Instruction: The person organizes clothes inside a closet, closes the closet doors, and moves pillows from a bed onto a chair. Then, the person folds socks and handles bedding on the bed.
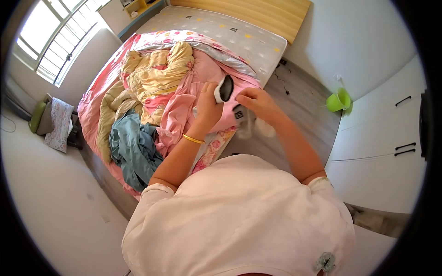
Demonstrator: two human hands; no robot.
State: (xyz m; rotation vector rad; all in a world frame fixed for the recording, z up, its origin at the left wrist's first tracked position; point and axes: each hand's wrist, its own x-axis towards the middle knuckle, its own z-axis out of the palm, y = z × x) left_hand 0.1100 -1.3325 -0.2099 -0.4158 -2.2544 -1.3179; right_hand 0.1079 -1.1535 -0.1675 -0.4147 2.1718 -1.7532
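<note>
My left hand [209,103], with a yellow bangle on the wrist, is closed around a white sock [219,93] whose dark side faces up. Opposite it, my right hand [262,105] has its thumb and fingers pinched together, pointing toward that sock. Just below the right fingers hangs a grey-white sock [239,113] with a black patch. Its lower part is smeared by motion, and the exact grip on it is partly hidden. Both hands are raised above the near right corner of the bed.
Pink bedding [207,66], a yellow quilt [156,76] and blue-grey cloth [131,145] lie heaped on the bed. Bare mattress [212,27] shows at the far side. A green bucket [338,100] stands on the floor by white cabinets [373,138]. A chair [72,133] stands at left.
</note>
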